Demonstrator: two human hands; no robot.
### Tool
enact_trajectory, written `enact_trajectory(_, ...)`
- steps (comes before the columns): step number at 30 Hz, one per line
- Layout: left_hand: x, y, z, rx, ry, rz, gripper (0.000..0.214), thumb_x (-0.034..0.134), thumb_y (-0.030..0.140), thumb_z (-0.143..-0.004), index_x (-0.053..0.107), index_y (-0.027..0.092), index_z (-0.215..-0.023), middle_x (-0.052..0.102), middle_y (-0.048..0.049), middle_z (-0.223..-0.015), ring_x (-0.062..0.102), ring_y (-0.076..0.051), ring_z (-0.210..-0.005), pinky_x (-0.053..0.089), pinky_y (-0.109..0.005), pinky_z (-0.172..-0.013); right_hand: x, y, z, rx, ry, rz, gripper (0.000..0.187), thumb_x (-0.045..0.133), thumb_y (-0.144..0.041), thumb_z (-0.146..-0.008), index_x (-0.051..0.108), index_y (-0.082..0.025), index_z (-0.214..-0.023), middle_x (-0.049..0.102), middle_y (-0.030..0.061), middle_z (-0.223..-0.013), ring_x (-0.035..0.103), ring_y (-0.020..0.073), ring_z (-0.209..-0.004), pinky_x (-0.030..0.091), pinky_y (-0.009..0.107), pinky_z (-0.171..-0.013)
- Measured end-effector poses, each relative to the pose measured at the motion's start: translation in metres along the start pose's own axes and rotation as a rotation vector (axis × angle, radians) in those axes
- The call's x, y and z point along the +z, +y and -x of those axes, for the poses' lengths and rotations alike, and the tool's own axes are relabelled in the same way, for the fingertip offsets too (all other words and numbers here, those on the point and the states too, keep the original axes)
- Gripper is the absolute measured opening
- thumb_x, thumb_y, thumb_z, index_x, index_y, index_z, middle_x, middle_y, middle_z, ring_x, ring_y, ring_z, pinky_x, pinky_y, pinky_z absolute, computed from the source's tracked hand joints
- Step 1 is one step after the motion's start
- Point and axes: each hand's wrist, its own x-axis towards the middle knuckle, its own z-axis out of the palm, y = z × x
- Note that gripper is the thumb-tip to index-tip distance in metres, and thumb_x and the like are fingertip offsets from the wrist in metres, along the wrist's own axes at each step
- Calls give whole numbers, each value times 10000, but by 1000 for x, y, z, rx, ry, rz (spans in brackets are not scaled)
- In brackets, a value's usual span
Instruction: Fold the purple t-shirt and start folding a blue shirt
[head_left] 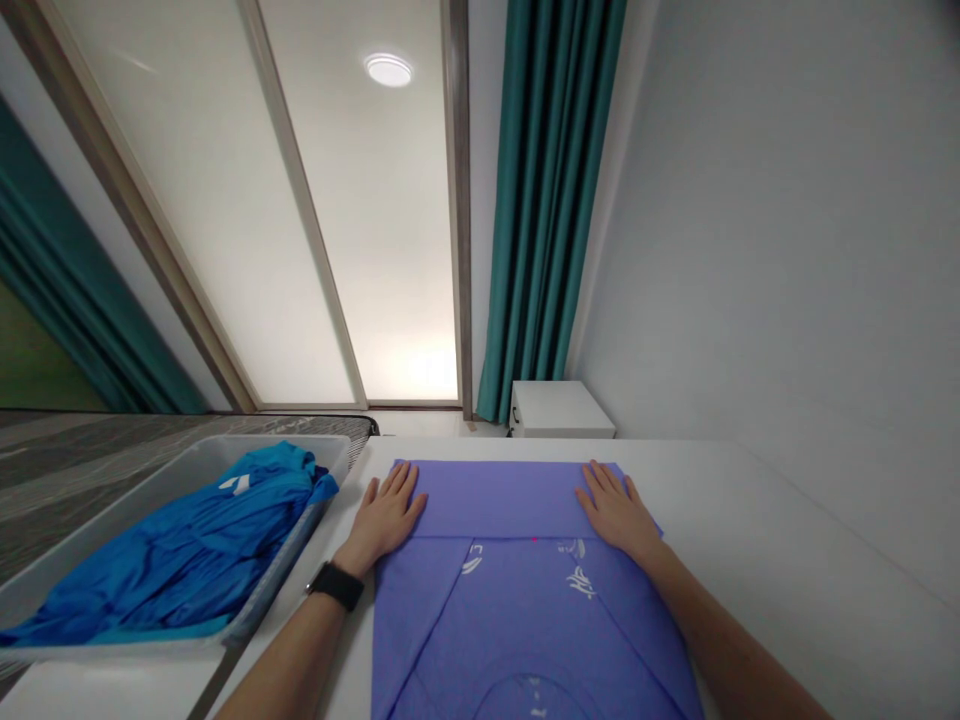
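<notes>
Closest of all, a periwinkle T-shirt [517,620] lying flat on a white table [780,560], a curved collar seam toward the body, small white print marks across the chest, the far end folded over in a straight band. Both forearms reaching forward along the shirt, elbows out of view. Left hand [386,518] pressed palm-down on the left end of the folded band, fingers [397,480] slightly apart and flat, not clamped on anything; a black wristwatch [336,586] around the wrist. Right hand [616,513] palm-down on the right end of the same band, fingers [600,480] likewise slightly spread and flat on the cloth.

Just left of the shirt, beside the left forearm, a grey plastic tray [225,470], holding a crumpled bright blue garment [172,560] heaped from end to end, a small white mark on its folds. Further left of the shirt, under the tray, a streaked grey surface [90,450]. Beyond the shirt, past the table's far edge, a small white cabinet [559,410], a teal curtain [551,200], frosted glass panels [375,250] and a round ceiling light [388,70].
</notes>
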Motion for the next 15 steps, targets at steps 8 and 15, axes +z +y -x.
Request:
enact_trajectory(8, -25, -9, -5, -50, 157, -2, 480, 293, 234, -981, 429, 186, -1438, 570, -113, -1400, 489, -234, -1310, 304, -467, -1114, 0, 21, -14, -166, 78, -110, 527, 280, -317, -959, 480, -161, -1421, 468, 116, -1486, 403, 251, -1378, 234, 481, -1169)
enact_trajectory(15, -42, -19, -38, 31, 100, -10, 459, 335, 182, -932, 556, 203, -1334, 595, -113, -1343, 506, -270, -1257, 386, -446, -1018, -12, 38, -42, -300, 55, -206, 473, 336, -166, -900, 615, -138, -1281, 603, 142, -1319, 531, 252, -1229, 364, 428, -1084)
